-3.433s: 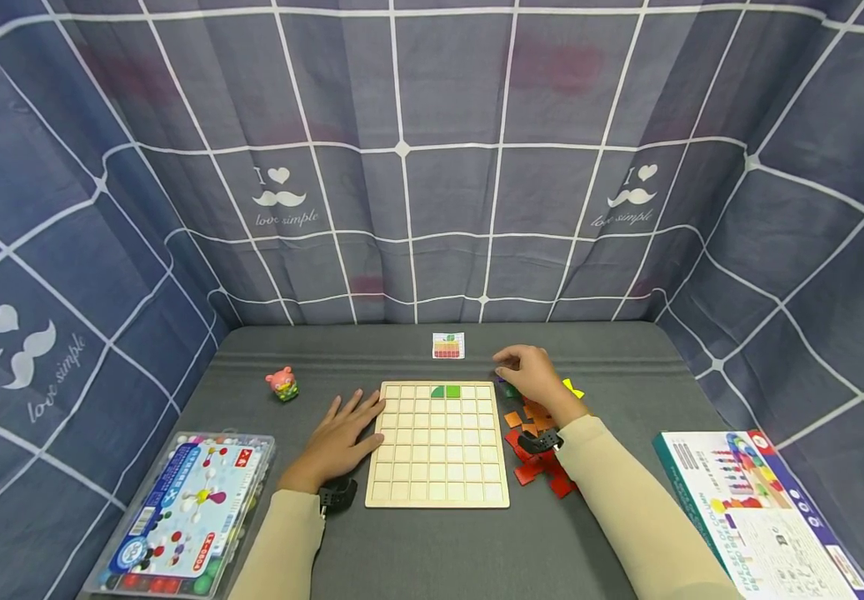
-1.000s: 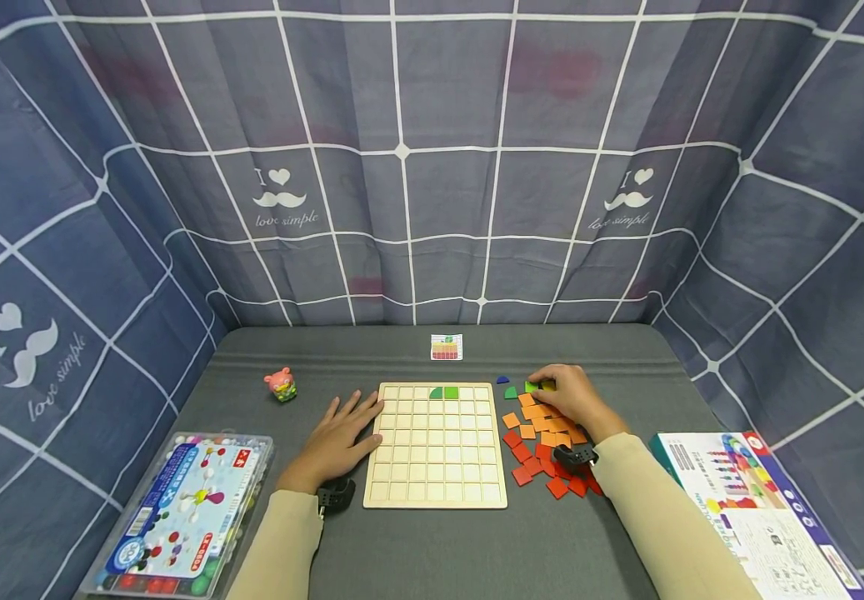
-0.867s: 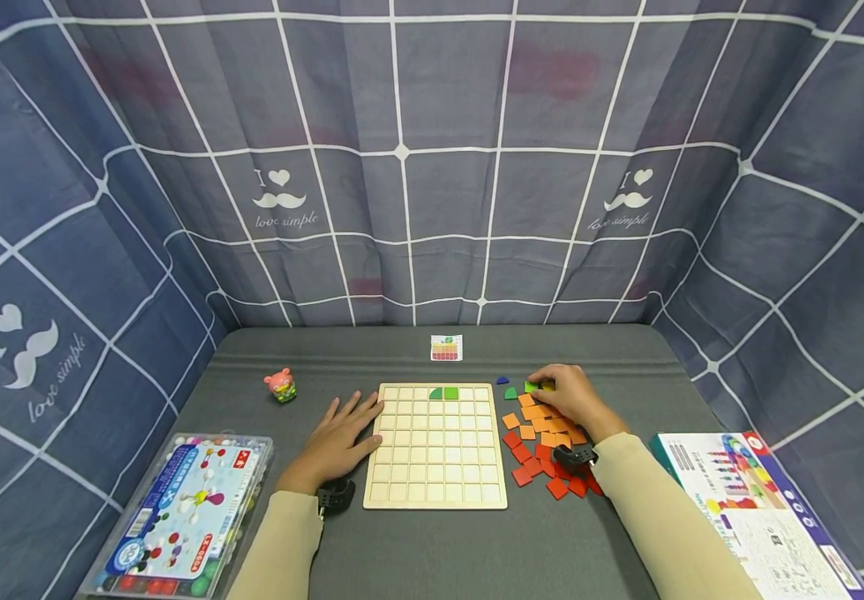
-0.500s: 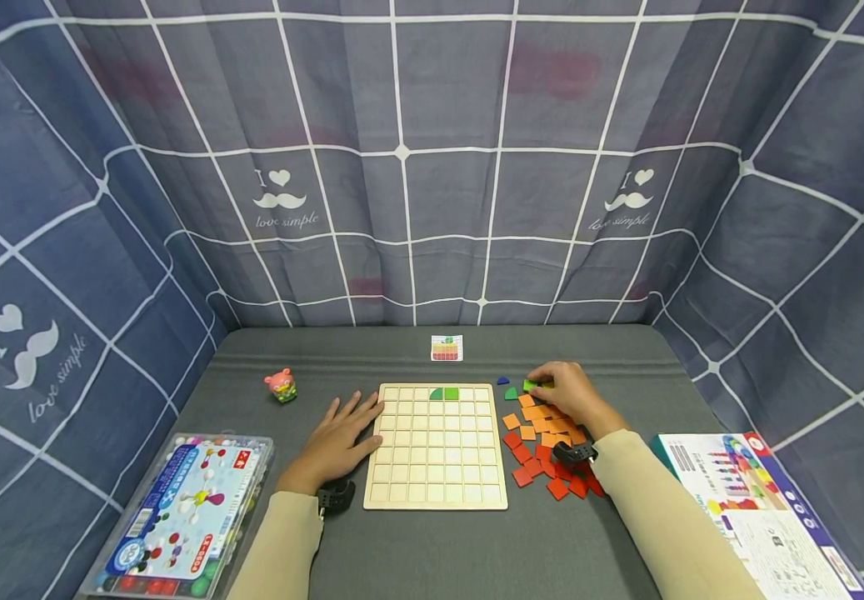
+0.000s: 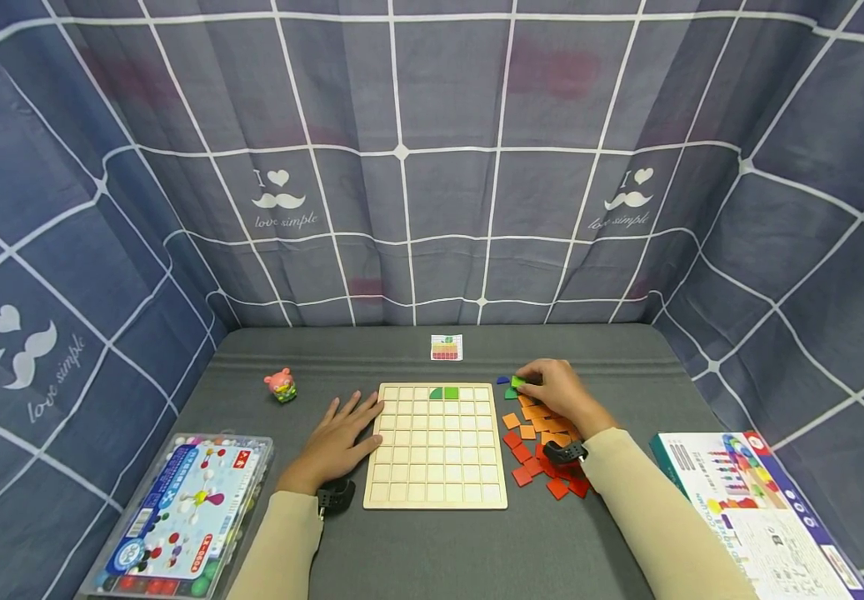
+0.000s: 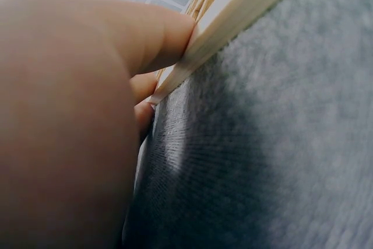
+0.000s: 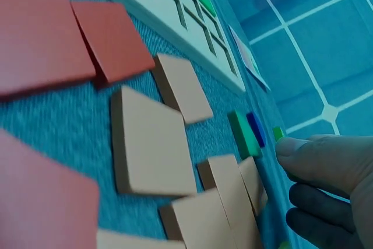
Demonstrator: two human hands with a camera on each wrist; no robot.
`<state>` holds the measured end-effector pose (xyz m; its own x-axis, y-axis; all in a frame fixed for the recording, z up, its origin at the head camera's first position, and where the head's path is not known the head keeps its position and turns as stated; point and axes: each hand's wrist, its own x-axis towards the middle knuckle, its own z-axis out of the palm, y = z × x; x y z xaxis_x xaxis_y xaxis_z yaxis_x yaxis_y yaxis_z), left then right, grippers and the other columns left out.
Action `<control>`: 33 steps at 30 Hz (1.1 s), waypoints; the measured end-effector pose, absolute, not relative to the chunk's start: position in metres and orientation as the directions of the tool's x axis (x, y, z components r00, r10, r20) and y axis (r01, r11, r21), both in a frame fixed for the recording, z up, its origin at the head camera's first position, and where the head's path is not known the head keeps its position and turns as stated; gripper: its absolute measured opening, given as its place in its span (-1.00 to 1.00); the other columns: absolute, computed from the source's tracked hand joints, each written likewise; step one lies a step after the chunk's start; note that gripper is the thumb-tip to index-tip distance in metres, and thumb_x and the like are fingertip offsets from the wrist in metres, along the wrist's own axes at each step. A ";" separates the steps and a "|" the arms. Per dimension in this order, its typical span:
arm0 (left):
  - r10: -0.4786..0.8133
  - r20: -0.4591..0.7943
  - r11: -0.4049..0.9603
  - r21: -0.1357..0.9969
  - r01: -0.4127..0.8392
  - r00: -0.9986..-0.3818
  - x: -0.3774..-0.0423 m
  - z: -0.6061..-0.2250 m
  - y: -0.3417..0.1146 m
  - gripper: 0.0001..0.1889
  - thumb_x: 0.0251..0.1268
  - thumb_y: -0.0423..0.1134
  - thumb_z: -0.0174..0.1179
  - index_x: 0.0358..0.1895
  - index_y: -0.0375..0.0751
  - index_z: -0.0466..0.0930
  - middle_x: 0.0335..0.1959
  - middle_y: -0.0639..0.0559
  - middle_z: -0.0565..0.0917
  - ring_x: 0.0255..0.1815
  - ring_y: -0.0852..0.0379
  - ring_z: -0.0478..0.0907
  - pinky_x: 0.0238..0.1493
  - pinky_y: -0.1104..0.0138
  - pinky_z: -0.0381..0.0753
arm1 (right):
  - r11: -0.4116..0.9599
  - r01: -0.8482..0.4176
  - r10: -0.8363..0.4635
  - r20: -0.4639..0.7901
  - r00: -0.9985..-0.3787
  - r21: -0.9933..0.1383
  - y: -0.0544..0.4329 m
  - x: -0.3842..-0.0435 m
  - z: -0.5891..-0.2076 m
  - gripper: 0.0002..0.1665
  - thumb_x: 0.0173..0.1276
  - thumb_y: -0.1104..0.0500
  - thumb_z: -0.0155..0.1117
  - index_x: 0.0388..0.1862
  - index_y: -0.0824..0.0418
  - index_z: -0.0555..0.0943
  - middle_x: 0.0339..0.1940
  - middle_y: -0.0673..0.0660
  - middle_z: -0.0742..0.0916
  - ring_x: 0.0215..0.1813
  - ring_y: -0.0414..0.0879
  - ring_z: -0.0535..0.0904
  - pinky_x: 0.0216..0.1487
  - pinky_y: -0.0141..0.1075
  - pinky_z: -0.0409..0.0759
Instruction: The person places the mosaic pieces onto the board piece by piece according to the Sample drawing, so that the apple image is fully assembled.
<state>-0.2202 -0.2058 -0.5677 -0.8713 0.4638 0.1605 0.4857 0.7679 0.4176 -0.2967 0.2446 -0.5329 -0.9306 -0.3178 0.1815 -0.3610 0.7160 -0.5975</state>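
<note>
My right hand (image 5: 557, 388) pinches a light green tile (image 5: 517, 381) between thumb and fingertips, just behind a dark green tile (image 5: 511, 393). In the right wrist view only a sliver of that light green tile (image 7: 278, 132) shows at the thumb tip. A wooden grid board (image 5: 436, 450) lies in the middle of the table. Its back row carries a dark green quarter-round tile (image 5: 436, 393) and a light green square tile (image 5: 451, 393), side by side. With fingers spread, my left hand (image 5: 337, 442) rests at the board's left edge; the left wrist view shows fingers touching the board's side (image 6: 215, 36).
Orange tiles (image 5: 527, 432) and red tiles (image 5: 523, 476) lie scattered right of the board, a small blue tile (image 5: 502, 380) behind them. A pattern card (image 5: 446, 347) lies beyond the board. A pig figurine (image 5: 282, 384), a clear case (image 5: 184, 512) and a box (image 5: 761, 508) stand around.
My right hand went right to the back of the tile pile, then moved left towards the board with the light green tile. My left hand has stayed at the board's edge.
</note>
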 end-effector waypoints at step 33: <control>0.473 0.071 0.790 0.406 0.459 -0.878 -0.222 -0.563 -0.207 -0.28 0.63 0.17 0.06 0.70 -0.01 0.20 0.69 0.02 0.15 0.70 -0.12 -0.07 0.64 -0.12 -0.31 | 0.664 -0.418 -0.429 0.143 -0.892 -0.620 0.170 -0.288 -0.533 -0.67 0.40 0.17 0.52 0.13 0.15 0.80 0.06 0.03 0.76 -0.04 -0.11 0.67 -0.04 -0.20 0.70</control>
<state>-0.2221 -0.2071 -0.5633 -0.8781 0.4732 0.0711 0.4587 0.7902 0.4063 -0.2883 0.1696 -0.5327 -0.8922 -0.4286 0.1429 -0.4182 0.6639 -0.6199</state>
